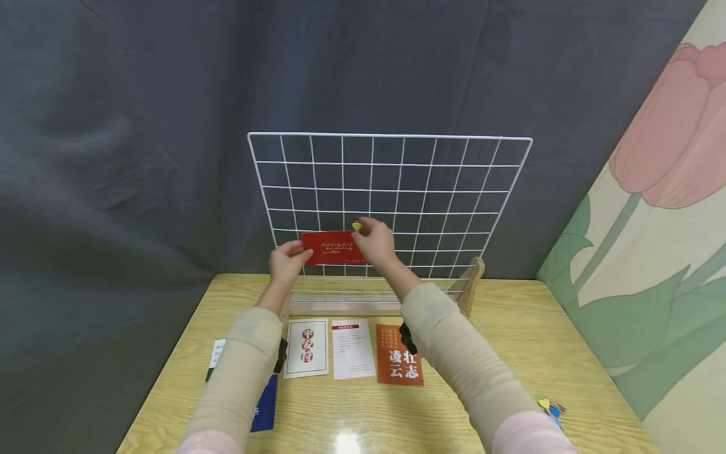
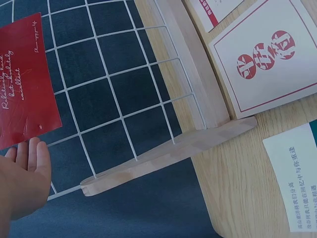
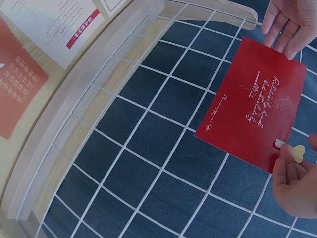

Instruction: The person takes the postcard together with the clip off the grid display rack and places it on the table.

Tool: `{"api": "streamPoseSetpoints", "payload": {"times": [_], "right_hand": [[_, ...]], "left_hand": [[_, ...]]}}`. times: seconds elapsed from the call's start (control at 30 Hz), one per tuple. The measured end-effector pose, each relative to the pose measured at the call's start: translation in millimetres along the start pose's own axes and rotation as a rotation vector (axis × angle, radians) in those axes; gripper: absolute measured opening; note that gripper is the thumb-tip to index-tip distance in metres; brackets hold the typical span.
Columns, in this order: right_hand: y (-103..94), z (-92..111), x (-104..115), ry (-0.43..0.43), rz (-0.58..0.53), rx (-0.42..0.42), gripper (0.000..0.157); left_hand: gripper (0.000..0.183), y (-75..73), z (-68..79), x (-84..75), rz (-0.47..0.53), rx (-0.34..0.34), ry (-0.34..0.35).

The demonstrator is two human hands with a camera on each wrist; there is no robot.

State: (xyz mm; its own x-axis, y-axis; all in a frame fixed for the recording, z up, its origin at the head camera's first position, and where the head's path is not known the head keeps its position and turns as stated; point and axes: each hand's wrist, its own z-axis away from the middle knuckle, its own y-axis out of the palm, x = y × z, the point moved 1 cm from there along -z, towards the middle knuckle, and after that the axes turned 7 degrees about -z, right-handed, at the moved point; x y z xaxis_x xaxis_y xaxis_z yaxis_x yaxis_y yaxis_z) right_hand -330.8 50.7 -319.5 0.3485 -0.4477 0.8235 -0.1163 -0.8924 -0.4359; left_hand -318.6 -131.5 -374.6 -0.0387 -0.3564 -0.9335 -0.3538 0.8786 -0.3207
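Note:
A red card with white script is up against the white wire grid. My left hand pinches the card's left edge, thumb in front. At the card's upper right corner my right hand holds a small clip with a yellow heart. In the right wrist view, the pale end of that clip overlaps the card's edge, and the heart sticks out beside my right fingers. The left wrist view shows my left fingers at the card's edge, with the thumb hidden.
Wooden feet hold the grid on the table. Before it lie a white card with red characters, a white text card and an orange card. A blue card is partly under my left arm; heart clips lie at right.

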Motion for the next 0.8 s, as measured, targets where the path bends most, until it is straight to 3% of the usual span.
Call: {"api": "streamPoseSetpoints", "payload": {"times": [0.5,0.8], "right_hand": [[2.8,-7.5,-0.8,0.004,0.073,-0.002,0.032],[4.7,-10.4,-0.5,-0.002,0.073,-0.057,0.022]], "left_hand": [[0.019,3.7,-0.1,5.6,-0.083,-0.128,0.042],[0.017,2.8,0.0,2.8,-0.120,-0.147,0.033]]}}
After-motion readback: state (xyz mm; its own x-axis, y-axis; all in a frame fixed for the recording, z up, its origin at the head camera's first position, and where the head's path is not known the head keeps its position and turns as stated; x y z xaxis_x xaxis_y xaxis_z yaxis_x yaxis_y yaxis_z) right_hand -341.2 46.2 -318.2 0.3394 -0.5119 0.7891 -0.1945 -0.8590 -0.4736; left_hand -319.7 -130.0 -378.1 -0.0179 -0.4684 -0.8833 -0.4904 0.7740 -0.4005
